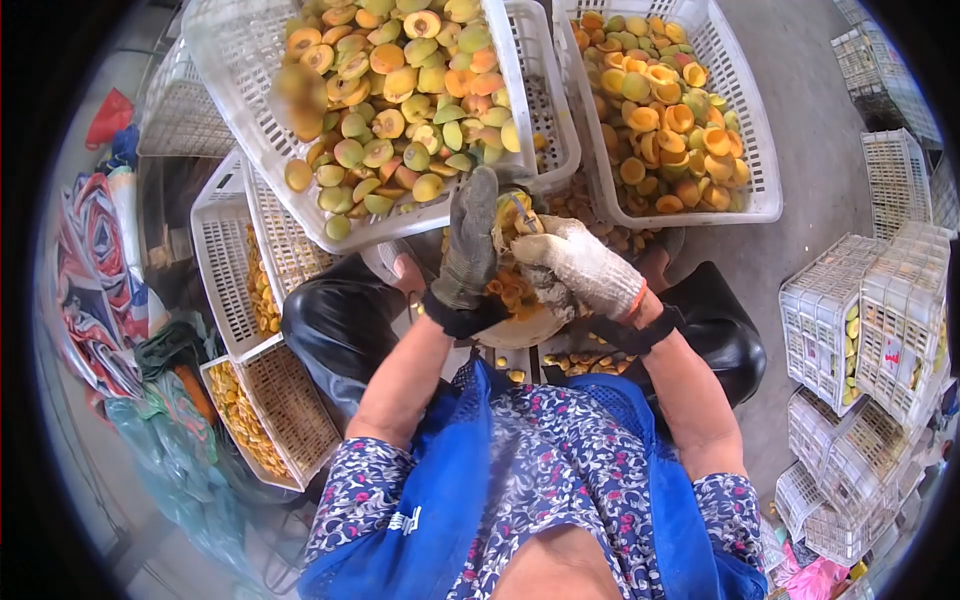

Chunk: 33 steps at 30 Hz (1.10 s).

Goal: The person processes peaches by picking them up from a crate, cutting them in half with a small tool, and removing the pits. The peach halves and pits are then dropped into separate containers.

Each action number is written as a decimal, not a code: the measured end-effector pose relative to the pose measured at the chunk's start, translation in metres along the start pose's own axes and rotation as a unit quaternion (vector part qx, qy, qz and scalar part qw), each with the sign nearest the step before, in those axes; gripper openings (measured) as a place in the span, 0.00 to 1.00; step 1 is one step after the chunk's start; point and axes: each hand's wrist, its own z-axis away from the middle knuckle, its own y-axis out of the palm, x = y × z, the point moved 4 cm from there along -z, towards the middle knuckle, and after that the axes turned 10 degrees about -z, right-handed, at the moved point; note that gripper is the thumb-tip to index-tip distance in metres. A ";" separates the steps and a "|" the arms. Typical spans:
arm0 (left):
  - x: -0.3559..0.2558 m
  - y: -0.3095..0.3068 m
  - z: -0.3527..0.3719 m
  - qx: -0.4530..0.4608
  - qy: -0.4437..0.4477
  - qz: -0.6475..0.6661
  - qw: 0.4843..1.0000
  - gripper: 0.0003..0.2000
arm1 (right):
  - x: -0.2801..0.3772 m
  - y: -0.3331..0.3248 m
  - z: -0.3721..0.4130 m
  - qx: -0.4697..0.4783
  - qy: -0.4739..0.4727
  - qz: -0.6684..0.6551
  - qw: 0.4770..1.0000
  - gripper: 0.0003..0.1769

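My left hand, in a dark grey glove, is raised between the crates with its thumb side against a yellow peach half. My right hand, in a dirty whitish glove, is closed around a small curved metal pitting tool, whose end meets the peach. The tool's handle is hidden in the fist. Just below both hands, a round pale basin contains orange fruit pieces. A white crate of cut peach halves stands directly ahead.
Hollowed peach halves fill another white crate at front right. Crates with yellow pieces stand left of my knee. Stacked crates line the right side. Plastic sheeting and bags lie at far left. Fruit scraps lie below the basin.
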 end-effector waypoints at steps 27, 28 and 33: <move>0.003 -0.028 -0.005 0.246 -0.027 -0.100 0.964 0.21 | -0.018 0.019 -0.012 0.110 -0.079 0.355 0.925 0.21; 0.003 -0.027 -0.006 0.249 -0.027 -0.102 0.963 0.21 | -0.015 0.022 -0.009 0.151 -0.071 0.327 0.930 0.19; 0.000 -0.020 -0.010 0.154 -0.157 0.252 0.943 0.24 | -0.032 0.038 0.001 0.132 0.152 -0.295 0.934 0.09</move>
